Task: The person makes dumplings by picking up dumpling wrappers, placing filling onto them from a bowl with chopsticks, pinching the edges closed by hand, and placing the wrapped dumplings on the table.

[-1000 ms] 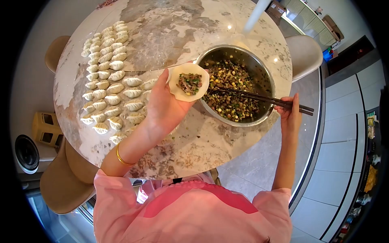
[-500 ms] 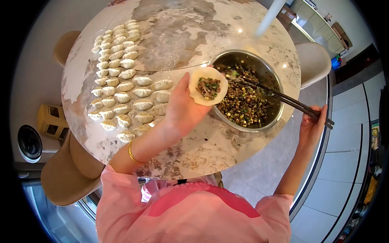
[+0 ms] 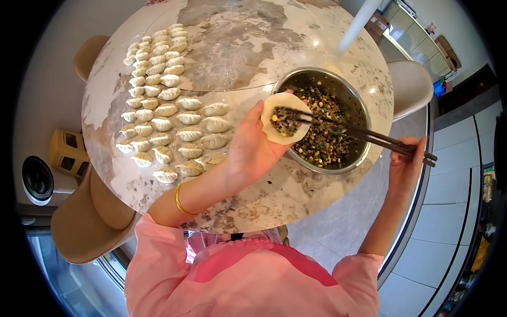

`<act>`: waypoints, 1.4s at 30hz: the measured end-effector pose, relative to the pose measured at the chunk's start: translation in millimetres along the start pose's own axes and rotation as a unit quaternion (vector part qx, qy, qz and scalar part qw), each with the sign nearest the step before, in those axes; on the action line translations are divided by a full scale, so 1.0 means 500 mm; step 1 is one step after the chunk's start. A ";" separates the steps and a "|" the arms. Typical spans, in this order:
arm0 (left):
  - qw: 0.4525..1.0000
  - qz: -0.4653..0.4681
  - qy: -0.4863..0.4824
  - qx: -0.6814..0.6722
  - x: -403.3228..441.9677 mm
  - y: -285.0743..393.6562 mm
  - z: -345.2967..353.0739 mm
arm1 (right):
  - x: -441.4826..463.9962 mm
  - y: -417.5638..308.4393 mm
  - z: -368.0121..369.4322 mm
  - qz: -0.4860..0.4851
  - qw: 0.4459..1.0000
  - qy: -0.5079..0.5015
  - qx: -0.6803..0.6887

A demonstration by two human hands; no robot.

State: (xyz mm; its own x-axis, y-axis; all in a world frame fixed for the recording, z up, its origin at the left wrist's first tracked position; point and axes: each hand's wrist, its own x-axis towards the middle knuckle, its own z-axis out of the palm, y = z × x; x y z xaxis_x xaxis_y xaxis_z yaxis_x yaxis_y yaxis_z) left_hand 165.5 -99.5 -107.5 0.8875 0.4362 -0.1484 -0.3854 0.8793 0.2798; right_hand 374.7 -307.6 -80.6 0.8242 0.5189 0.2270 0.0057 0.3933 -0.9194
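Note:
My left hand (image 3: 254, 145) holds a round dough wrapper (image 3: 285, 136) beside the bowl, its fingers under it and mostly hidden. A small mound of filling (image 3: 282, 121) lies on the wrapper. My right hand (image 3: 406, 161) grips a pair of dark chopsticks (image 3: 369, 136) near their back ends, and their tips touch the filling on the wrapper. Chopped filling with yellow and green bits (image 3: 327, 142) lies in the steel bowl (image 3: 364, 153), under the chopsticks. Rows of pleated dumplings (image 3: 166, 110) sit on the table to the left.
The round marbled table (image 3: 253, 206) reaches forward from my body. A brown chair (image 3: 87, 222) stands at the lower left and a pale chair (image 3: 409, 90) at the right. Near the left wall are a yellow box (image 3: 68, 152) and a round black-topped object (image 3: 38, 179).
The chopsticks have moved from the bowl to the filling on the wrapper. Both hands, the bowl and the dumplings appear farther right than a second ago as the view shifted.

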 end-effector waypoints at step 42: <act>1.000 -0.026 0.008 -0.002 0.010 -0.013 -0.013 | -0.049 -0.098 0.001 -0.233 0.947 0.104 -0.197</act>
State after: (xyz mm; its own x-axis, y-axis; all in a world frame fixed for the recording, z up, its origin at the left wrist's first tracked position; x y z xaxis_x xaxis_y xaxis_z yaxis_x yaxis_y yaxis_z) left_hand 171.0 -101.7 -116.4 0.9025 0.3926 -0.1774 -0.3394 0.9016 0.2683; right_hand 353.7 -339.1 -40.7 0.7734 0.1813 0.6075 0.5734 0.2085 -0.7923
